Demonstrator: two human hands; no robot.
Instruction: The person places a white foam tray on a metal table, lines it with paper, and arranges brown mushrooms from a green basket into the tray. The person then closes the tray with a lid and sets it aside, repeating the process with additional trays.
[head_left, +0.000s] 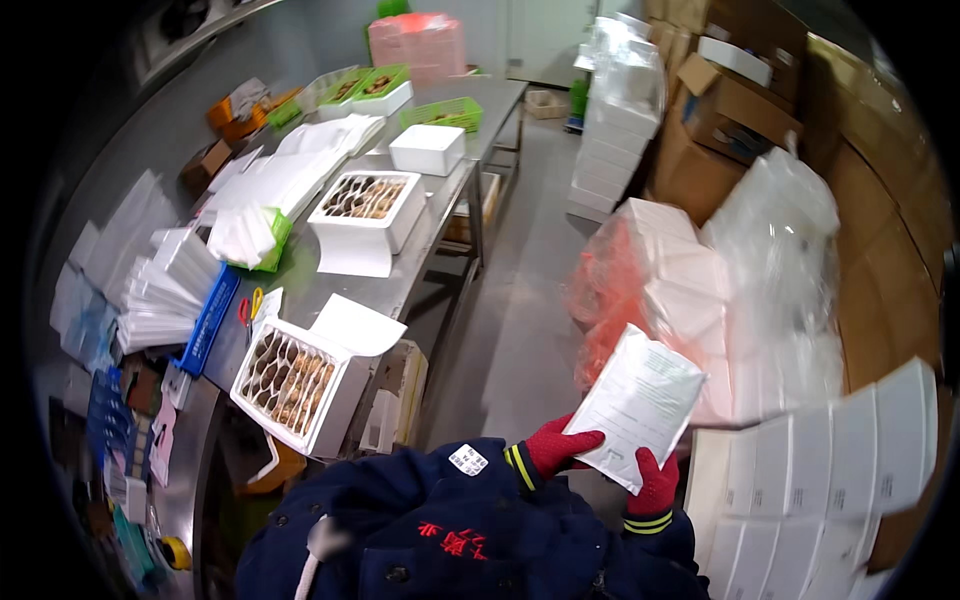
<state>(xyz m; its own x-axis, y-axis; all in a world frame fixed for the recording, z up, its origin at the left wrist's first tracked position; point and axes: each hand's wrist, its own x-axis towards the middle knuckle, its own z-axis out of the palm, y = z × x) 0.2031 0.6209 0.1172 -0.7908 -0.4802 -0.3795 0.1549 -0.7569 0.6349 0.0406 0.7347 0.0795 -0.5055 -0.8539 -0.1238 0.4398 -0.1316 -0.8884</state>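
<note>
View from the head camera, looking down over a dark blue jacket. Both hands wear red knit gloves with yellow-striped cuffs and together hold a flat white pouch [640, 405] in front of the chest, tilted with its upper edge leaning right. The left hand [560, 447] grips the pouch's lower left edge, fingers curled onto its face; the right hand [655, 482] pinches its lower right corner, thumb on top. The pouch is held in the air above the grey floor, well apart from the steel tabletop [415, 265] at the left. On the near end of the tabletop a white foam box [300, 385] with a honeycomb divider holds brownish items, its edge overhanging the tabletop; a second foam box [365, 205] of the same kind lies farther back, with a closed white box [427, 148] beyond it and green baskets [440, 113] near the far end. Red-handled scissors [247, 308] lie beside a blue tray [210, 320] of stacked white sheets. At the right, flat white foam lids [850, 460] are fanned out below plastic-bagged foam boxes [680, 270].
</note>
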